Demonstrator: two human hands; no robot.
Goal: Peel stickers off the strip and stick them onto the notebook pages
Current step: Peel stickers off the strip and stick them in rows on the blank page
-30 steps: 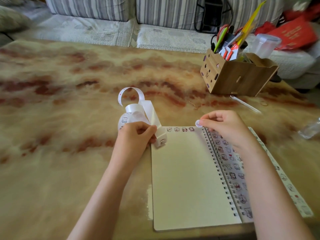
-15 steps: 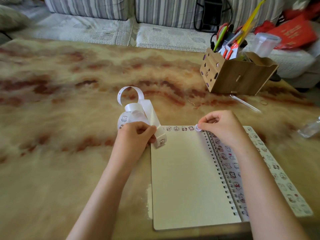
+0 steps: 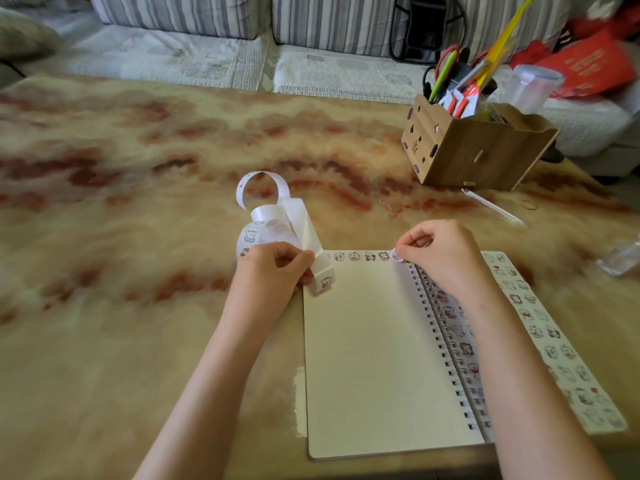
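Now the left hand is curled round the coiled strip, gripping it just off the top left corner of the open notebook, with the strip's loose end touching that corner. The right hand pinches a round sticker between thumb and forefinger, holding it against the top edge of the left page beside the spiral, at the end of a row of stickers. A wooden pen box stands well behind on the table.
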